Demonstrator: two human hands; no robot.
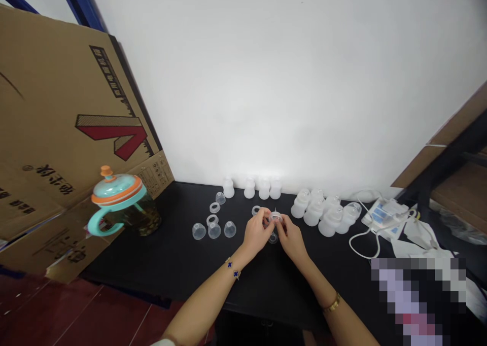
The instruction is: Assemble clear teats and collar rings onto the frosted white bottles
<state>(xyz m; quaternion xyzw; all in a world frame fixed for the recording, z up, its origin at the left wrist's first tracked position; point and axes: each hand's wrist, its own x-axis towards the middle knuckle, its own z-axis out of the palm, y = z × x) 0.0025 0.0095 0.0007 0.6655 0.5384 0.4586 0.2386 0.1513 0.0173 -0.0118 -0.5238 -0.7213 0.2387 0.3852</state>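
Fingers of both hands pinch a white baby-bottle collar ring [275, 215], with a clear nipple tip poking up through it. My left hand [258, 230] grips the ring's left side, and my right hand [291, 238] has its right side. Just below them a clear silicone nipple [273, 238] lies on the table, partly hidden. Behind my left fingers is another collar ring [256, 210]. To the left lie two more rings, a far one [215, 207] and a near one [212, 218], among several clear dome caps [230, 229].
Several white bottles without tops [249, 187] stand along the wall. Capped bottles [313, 212] cluster right of my hands. A lidded pitcher [125, 204] and cardboard boxes [76, 128] are at left. White cables [376, 239] and papers cover the black table's [182, 270] right end.
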